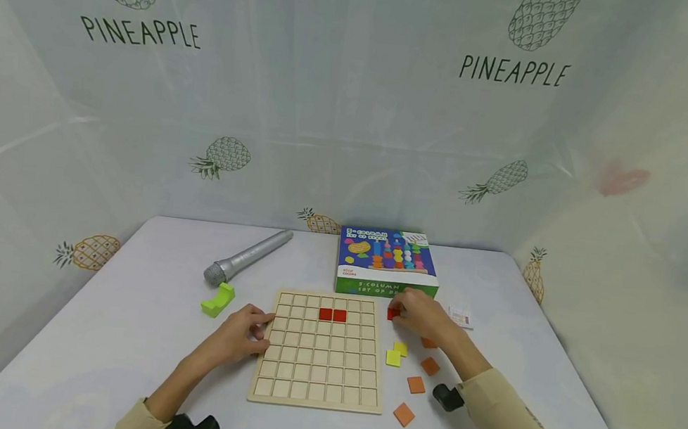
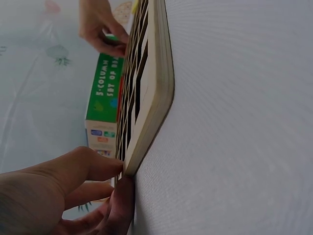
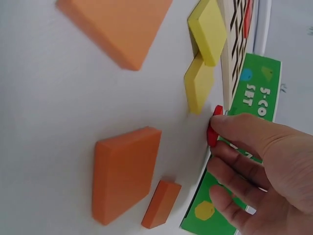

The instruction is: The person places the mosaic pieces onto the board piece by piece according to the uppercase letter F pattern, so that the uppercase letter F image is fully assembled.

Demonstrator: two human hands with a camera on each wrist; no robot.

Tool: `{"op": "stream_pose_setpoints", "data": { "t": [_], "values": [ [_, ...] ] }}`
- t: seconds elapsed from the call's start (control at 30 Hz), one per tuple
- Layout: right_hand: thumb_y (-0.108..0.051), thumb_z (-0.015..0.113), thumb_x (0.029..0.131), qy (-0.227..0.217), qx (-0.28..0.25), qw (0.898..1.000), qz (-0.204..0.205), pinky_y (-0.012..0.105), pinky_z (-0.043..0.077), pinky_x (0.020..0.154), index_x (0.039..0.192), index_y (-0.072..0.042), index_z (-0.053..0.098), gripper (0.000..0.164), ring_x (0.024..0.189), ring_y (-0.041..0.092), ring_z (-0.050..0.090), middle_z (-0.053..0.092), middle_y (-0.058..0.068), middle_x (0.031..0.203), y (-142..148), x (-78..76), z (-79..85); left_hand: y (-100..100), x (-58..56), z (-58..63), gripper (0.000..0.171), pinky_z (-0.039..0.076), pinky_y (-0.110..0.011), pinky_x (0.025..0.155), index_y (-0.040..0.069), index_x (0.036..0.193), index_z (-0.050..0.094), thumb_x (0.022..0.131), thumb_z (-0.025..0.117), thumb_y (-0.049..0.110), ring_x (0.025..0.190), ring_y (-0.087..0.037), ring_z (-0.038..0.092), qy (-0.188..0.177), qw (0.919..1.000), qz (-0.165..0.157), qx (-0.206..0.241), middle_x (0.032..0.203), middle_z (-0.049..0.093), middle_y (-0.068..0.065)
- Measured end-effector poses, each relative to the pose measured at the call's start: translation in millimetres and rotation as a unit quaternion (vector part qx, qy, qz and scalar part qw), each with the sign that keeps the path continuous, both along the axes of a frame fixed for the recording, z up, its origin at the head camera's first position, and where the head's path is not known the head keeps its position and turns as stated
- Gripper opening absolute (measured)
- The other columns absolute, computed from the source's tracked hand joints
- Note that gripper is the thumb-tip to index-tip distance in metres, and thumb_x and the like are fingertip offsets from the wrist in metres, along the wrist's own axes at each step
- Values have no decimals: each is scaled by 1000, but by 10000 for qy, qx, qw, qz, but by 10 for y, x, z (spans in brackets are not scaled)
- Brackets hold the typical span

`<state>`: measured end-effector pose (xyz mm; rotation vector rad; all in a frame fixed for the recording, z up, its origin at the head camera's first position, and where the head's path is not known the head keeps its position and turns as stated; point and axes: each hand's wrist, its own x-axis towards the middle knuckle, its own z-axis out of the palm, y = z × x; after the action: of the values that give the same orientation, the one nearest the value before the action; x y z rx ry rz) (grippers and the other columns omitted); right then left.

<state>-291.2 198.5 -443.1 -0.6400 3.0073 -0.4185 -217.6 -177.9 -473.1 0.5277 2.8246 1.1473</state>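
A wooden grid board point(image 1: 314, 404) lies flat on the table, with two red square tiles point(image 1: 339, 315) side by side in its second row from the back. At the board's left edge my left hand point(image 1: 236, 333) rests thumb and forefinger, spread apart along the rim. My right hand point(image 1: 422, 314) is beyond the board's back right corner and pinches a red tile point(image 3: 215, 126) between thumb and fingers, close to the table. Two yellow tiles point(image 1: 393, 358) lie right of the board, one partly over the other. Several orange tiles point(image 1: 416, 385) are scattered further right.
Behind the board stands a blue and green game box point(image 1: 388, 265). A silver microphone point(image 1: 250, 257) and a light green curved block point(image 1: 218, 300) lie to the left. A small printed card point(image 1: 461, 318) is beyond my right wrist. A pineapple-print curtain point(image 1: 357, 103) hangs behind the table.
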Motion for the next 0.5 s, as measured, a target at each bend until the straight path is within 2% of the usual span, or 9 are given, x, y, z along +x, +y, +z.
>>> {"op": "stream_pose_setpoints", "data": {
  "t": [0.27,0.5],
  "values": [
    [-17,77,83,262,-28,9989,387,35,52,81,102,-9,74,21,84,14,55,68,2,94,-146,10,51,29,26,40,55,44,-19,67,-10,130,57,78,71,-1,82,-13,56,88,9998,82,-182,111,57,-18],
    [-22,77,84,39,-291,9978,591,32,52,80,99,-10,74,19,84,12,55,66,0,94,-409,14,71,43,36,65,55,44,-18,66,-10,130,57,78,70,-1,81,-13,57,69,9998,88,-176,112,56,-19]
  ]
}}
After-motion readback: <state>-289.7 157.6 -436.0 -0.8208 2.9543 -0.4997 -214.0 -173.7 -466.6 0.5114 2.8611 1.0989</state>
